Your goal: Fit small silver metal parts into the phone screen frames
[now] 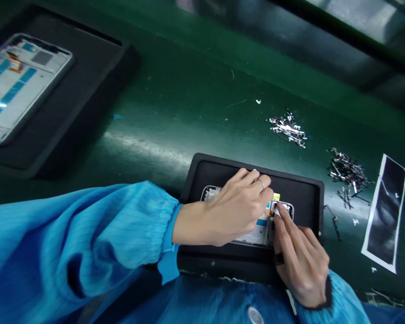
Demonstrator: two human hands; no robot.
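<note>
Head cam: phone (254, 236) is lying in tray (305, 193), partly under L hand (236, 208), which is arching over w/ tips hidden, can't tell grip. R hand (301, 261) is touching phone's end, can't tell if pinching. Scraps (348, 171) are sitting beyond R hand on worktop (178, 99).

silver-rimmed phone frame (253, 236) flat in black tray (307, 198)
</note>
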